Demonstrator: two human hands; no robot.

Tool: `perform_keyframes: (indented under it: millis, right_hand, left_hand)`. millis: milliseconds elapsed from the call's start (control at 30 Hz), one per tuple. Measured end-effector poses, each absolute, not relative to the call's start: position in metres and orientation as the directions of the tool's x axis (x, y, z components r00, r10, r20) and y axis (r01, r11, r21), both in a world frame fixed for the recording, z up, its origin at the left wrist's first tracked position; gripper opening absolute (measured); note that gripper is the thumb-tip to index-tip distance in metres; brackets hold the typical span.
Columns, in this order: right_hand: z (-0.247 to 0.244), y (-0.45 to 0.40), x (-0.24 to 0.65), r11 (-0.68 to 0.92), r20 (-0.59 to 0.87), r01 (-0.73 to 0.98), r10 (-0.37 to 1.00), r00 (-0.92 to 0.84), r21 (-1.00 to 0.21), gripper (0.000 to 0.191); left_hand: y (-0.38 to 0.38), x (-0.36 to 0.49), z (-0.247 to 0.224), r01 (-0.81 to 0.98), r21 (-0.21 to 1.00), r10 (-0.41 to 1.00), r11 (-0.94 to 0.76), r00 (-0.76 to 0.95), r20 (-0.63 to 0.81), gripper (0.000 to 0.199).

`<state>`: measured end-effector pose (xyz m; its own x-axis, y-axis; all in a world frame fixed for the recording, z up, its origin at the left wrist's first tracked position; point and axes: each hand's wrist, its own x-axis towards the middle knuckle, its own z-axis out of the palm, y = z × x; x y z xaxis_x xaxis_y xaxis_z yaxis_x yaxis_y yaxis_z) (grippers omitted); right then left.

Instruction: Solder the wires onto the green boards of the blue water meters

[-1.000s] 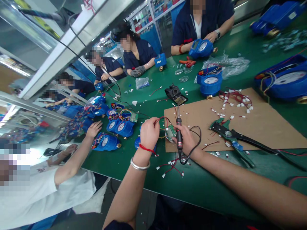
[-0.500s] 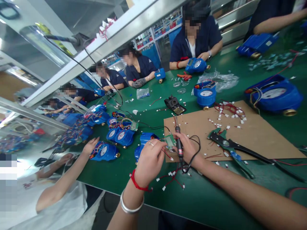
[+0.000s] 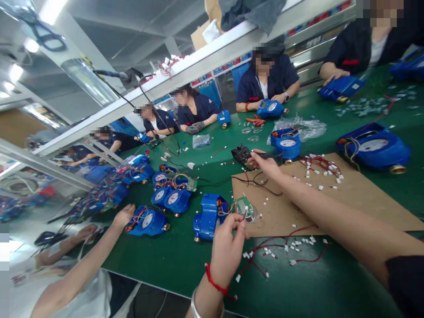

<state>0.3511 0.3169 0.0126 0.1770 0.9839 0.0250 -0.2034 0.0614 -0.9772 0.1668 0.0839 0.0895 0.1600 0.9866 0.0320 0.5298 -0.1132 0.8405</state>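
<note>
My left hand pinches a thin red wire between thumb and fingertips, close to a small green circuit board with a display. The board lies at the left edge of a brown cardboard sheet. Farther off, my right hand has its fingers closed on the dark handle of a soldering iron, at the small black iron stand. The iron's tip is hidden. Left of the board sits a blue water meter, with coloured wires reaching toward the board.
Red wires with white connectors lie before the cardboard, and more lie on it. Blue meters stand in a group at left; a large one stands right. A co-worker's hand touches a meter at left.
My right hand has carried the soldering iron away from the board to the stand. The board now lies on the cardboard, and my left hand holds a red wire. The green-handled pliers no longer show.
</note>
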Motion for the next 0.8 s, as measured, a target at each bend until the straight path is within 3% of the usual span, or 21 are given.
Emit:
perform_keyframes:
  millis: [100, 233, 400, 567, 667, 700, 733, 800]
  right_hand:
    - [0.008, 0.344, 0.342, -0.011, -0.058, -0.255, 0.982, 0.18, -0.967, 0.029]
    - [0.001, 0.361, 0.332, -0.117, -0.161, -0.301, 0.979, 0.123, -0.946, 0.016]
    - [0.003, 0.353, 0.329, -0.184, -0.194, -0.282, 0.981, 0.006, -0.942, 0.009]
    - [0.017, 0.304, 0.36, -0.237, -0.218, -0.141, 0.966, -0.141, -0.961, 0.013]
    - [0.024, 0.243, 0.414, -0.137, -0.149, 0.079, 0.972, -0.183, -0.987, 0.027]
    - [0.024, 0.218, 0.434, 0.067, -0.004, 0.335, 0.978, -0.207, -0.94, 0.032]
    - [0.023, 0.191, 0.454, 0.213, 0.114, 0.58, 0.973, -0.202, -0.786, 0.038]
    - [0.012, 0.137, 0.488, 0.231, 0.216, 0.867, 0.965, -0.147, -0.442, 0.059]
  left_hand:
    - [0.085, 0.172, 0.079, 0.226, 0.974, 0.991, 0.007, 0.126, -0.037, 0.015]
    - [0.083, 0.174, 0.071, 0.029, 0.998, 0.99, 0.062, 0.122, -0.065, 0.018]
    - [0.076, 0.172, 0.071, 0.142, 0.99, 0.997, 0.025, 0.064, -0.034, 0.017]
    - [0.068, 0.173, 0.076, 0.265, 0.962, 0.997, -0.07, 0.051, 0.059, 0.014]
    - [0.067, 0.177, 0.074, 0.314, 0.946, 0.997, -0.08, 0.039, 0.071, 0.014]
    - [0.067, 0.178, 0.073, 0.325, 0.943, 0.997, -0.074, 0.039, 0.065, 0.014]
    - [0.068, 0.179, 0.072, 0.334, 0.94, 0.998, -0.067, 0.039, 0.057, 0.015]
    - [0.07, 0.183, 0.069, 0.335, 0.941, 0.999, -0.048, 0.038, 0.037, 0.018]
